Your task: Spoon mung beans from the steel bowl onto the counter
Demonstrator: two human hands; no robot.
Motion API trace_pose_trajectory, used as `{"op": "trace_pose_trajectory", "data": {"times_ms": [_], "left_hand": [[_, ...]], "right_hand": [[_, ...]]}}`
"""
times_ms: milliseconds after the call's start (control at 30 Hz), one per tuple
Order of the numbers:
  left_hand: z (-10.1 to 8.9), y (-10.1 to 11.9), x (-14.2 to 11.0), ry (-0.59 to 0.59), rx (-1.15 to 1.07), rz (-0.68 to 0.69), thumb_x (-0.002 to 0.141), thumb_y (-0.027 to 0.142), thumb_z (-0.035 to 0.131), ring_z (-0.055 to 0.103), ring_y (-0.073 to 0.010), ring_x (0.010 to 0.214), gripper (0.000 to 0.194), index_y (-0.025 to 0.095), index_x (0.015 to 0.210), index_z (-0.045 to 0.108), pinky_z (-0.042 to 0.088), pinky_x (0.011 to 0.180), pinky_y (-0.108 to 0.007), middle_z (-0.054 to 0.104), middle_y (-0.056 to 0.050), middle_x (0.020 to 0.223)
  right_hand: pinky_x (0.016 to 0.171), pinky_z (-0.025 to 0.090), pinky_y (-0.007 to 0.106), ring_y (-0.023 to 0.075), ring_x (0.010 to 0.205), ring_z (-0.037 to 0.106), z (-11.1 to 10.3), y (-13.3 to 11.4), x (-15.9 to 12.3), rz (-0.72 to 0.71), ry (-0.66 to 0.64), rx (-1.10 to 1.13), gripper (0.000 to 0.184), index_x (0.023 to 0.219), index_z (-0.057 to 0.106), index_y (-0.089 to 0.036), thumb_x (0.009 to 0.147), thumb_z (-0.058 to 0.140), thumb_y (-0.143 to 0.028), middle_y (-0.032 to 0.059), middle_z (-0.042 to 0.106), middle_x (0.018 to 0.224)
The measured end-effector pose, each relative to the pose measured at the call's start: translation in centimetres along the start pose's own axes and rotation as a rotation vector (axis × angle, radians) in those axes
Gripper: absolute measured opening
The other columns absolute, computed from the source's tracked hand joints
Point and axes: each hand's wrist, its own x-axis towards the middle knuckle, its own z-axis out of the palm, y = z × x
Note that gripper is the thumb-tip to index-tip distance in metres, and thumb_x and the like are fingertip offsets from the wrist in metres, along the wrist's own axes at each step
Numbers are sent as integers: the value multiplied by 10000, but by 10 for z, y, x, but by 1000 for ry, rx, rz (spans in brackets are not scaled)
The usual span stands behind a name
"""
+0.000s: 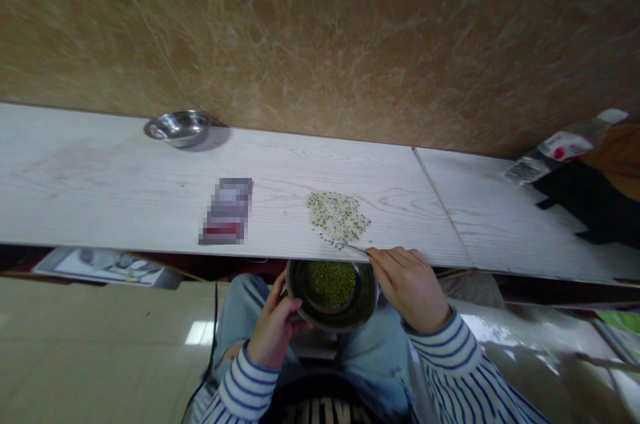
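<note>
My left hand [275,327] grips the rim of a steel bowl [367,307] filled with green beans [330,283], held just below the front edge of the pale wooden table [125,191]. My right hand [407,284] is closed in a pinch on a thin metal tool [356,250] whose tip reaches the near edge of a pile of mixed pale and green beans [337,216] lying on the table. Both sleeves are striped blue and white.
An empty steel bowl [179,127] stands at the table's far edge, left of centre. A blurred flat packet [227,211] lies left of the bean pile. A plastic bottle [563,147] and dark cloth [590,201] lie at the right. A brown marbled wall rises behind.
</note>
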Motion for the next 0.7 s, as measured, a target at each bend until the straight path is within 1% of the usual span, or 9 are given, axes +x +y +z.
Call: {"op": "trace_pose_trajectory", "data": {"times_ms": [267,433,533,700], "left_hand": [[0,1,-1,8,-6,8,629,144,614,581,-141,662,670,267,1268,459,508,512,-278,621,-6,954],[-14,0,0,48,-35,9,627,146,621,595,-151,705,709,281,1300,444,510,554,-281,633,-14,1008],[-22,1,2,75,-34,30,638,149,612,595,-153,708,716,298,1315,432,509,549,-278,632,-18,1001],[-26,2,3,77,-26,44,636,156,613,587,-148,702,692,295,1294,453,512,549,-277,628,-12,1000]], "right_hand": [[746,360,303,158,814,598,0,-3,-1,20,-18,-3,219,1051,637,-174,928,459,-210,49,695,872],[739,361,304,159,800,601,1,-5,4,16,-3,-18,221,1041,641,-171,928,455,-210,56,696,857],[745,356,303,162,809,601,1,-7,5,8,-11,-8,222,1047,638,-174,931,452,-210,57,698,863],[745,352,300,164,809,597,1,-7,7,-10,-18,-18,217,1065,629,-173,925,466,-199,47,698,875]]}}
